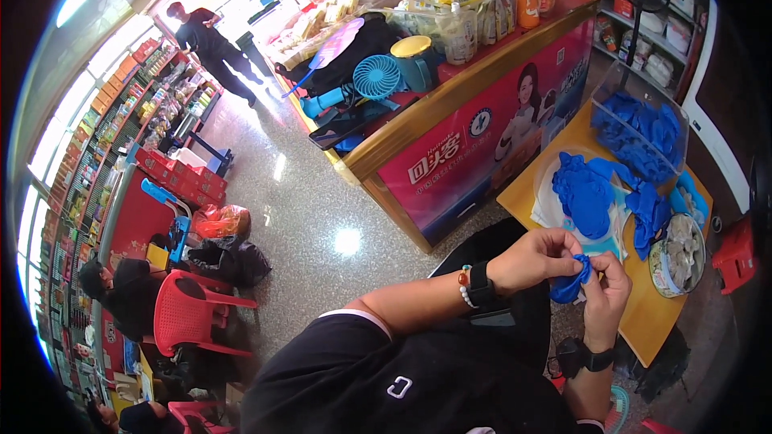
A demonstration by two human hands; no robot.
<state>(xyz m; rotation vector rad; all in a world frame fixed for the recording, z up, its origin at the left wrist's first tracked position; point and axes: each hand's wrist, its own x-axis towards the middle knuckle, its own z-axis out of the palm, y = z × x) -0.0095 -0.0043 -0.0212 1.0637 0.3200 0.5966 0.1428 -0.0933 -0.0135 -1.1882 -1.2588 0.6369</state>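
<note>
We see a bright blue cloth piece (572, 283) pinched between our hands, more blue pieces (587, 193) heaped on the yellow table (653, 317), a red plastic chair (186, 313), and a turquoise fan (376, 76).

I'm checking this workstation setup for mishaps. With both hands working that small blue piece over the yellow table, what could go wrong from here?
1. The blue piece is pinched between the left hand and right hand over the edge of the yellow table; if it slips, it would likely drop to the floor.
2. The round tin sits near the table's edge, close to the right hand, so a nudge might tip it off.
</note>
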